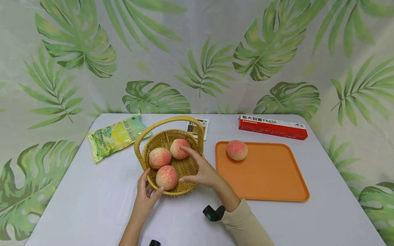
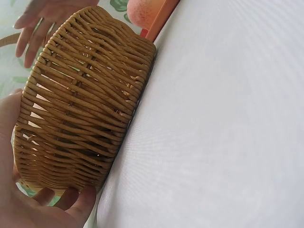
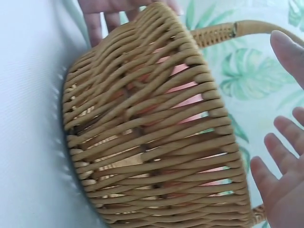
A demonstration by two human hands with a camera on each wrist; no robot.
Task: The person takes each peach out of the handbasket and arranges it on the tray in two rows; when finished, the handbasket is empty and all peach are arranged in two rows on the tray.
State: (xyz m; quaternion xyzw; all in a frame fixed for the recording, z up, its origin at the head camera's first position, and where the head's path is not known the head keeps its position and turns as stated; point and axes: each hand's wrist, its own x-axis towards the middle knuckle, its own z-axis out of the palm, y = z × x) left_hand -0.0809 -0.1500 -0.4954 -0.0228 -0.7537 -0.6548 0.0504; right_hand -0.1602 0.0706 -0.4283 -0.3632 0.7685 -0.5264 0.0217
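A wicker basket (image 1: 188,168) with an arched handle stands mid-table in the head view. It holds three pink-and-cream peaches, one at the left (image 1: 159,158), one at the back (image 1: 178,149) and one at the front (image 1: 167,178). My left hand (image 1: 146,198) grips the front-left rim; its thumb lies on the rim and the fingers curve around the woven side (image 2: 80,104). Over the basket's right side, my right hand (image 1: 204,172) has spread fingers, the index reaching the back peach. Whether it touches is unclear. Nothing is gripped in it.
An orange tray (image 1: 267,177) lies to the right with another peach (image 1: 237,150) at its back left corner. Behind it is a red pasta box (image 1: 272,128). A green-yellow packet (image 1: 118,136) lies at the left back, and a small pouch (image 1: 201,130) behind the basket.
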